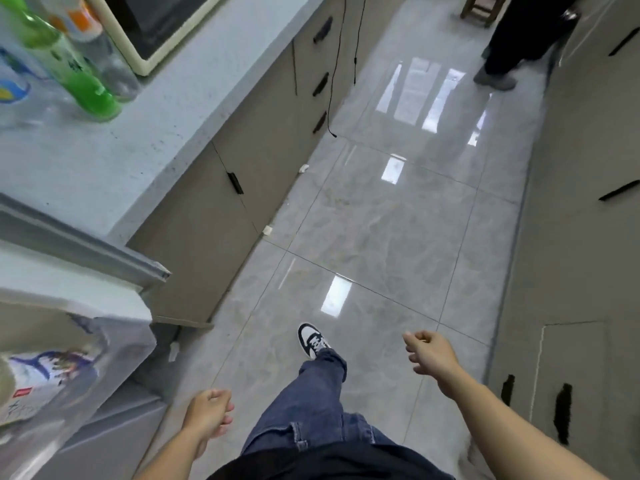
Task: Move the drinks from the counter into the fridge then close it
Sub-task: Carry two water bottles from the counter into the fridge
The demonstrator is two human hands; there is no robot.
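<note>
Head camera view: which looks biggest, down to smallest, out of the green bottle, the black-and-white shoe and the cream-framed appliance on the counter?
1. Cream-framed appliance, though cropped by the frame.
2. Green bottle, also partly cropped.
3. Black-and-white shoe.
The wide lens makes true sizes unsure.

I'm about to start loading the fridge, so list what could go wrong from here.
1. The bottles, such as the green bottle, stand packed together on the counter; grabbing one could topple its neighbours.
2. The open fridge door juts toward the walkway at about hip level, and may get bumped.
3. Another person's foot is on the glossy floor ahead, so a collision or slip is possible.
</note>
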